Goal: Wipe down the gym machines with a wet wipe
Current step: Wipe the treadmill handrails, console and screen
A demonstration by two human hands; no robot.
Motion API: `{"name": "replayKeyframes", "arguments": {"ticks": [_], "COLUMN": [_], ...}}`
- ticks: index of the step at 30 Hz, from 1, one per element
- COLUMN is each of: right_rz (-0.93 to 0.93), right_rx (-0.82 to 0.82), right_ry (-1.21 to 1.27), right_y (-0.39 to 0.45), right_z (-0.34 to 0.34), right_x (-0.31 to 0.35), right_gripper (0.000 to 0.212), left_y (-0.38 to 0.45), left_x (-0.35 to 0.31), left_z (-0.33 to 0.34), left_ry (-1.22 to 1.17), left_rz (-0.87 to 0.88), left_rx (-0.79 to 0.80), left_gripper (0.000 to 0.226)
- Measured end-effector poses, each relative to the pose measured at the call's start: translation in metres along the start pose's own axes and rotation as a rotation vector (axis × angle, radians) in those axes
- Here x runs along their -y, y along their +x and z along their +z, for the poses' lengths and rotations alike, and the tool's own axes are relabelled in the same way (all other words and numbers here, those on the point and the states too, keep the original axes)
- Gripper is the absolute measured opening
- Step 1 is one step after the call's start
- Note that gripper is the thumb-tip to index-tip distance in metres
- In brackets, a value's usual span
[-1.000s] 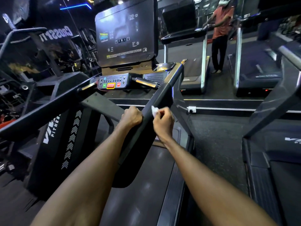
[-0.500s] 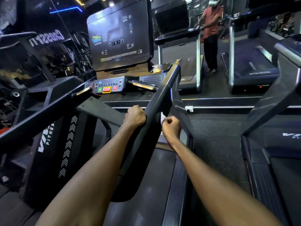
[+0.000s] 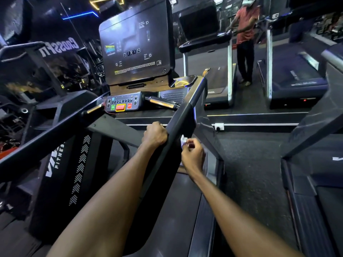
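A dark treadmill point(image 3: 104, 179) fills the view, its console screen point(image 3: 135, 45) up at twelve o'clock above a control panel point(image 3: 123, 104). Its right handrail point(image 3: 182, 117) slopes from one o'clock down toward the centre. The left hand point(image 3: 155, 135) grips the rail from its nine o'clock side. Just at three o'clock of the rail, the right hand point(image 3: 193, 154) pinches a small white wet wipe point(image 3: 183, 140), which touches the rail's outer face.
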State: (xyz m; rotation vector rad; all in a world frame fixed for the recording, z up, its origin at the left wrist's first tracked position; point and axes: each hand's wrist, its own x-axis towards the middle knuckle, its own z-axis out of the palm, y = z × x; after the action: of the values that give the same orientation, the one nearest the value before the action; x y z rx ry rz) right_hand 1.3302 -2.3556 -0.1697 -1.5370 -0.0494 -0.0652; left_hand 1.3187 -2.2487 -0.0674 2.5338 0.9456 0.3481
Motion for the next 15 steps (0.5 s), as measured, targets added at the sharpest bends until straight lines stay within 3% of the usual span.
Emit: {"name": "replayKeyframes", "arguments": {"ticks": [4, 6, 10, 15], "right_rz": [-0.198, -0.211, -0.015, 0.223], "right_rx": [0.037, 0.033, -0.006, 0.045], "right_ry": [0.091, 0.048, -0.039, -0.004], "right_y": [0.002, 0.028, 0.068, 0.041], "right_z": [0.009, 0.018, 0.016, 0.005], "right_x": [0.025, 0.041, 0.027, -0.011], "right_gripper": [0.007, 0.003, 0.006, 0.016], "left_y": [0.013, 0.018, 0.022, 0.031], "left_x": [-0.01, -0.016, -0.018, -0.019], "left_z": [0.005, 0.007, 0.009, 0.012], "left_ry": [0.005, 0.004, 0.024, 0.015], "left_rz": [0.008, 0.012, 0.016, 0.021], "left_rx": [0.001, 0.009, 0.005, 0.0], "left_gripper": [0.033, 0.033, 0.03, 0.028]}}
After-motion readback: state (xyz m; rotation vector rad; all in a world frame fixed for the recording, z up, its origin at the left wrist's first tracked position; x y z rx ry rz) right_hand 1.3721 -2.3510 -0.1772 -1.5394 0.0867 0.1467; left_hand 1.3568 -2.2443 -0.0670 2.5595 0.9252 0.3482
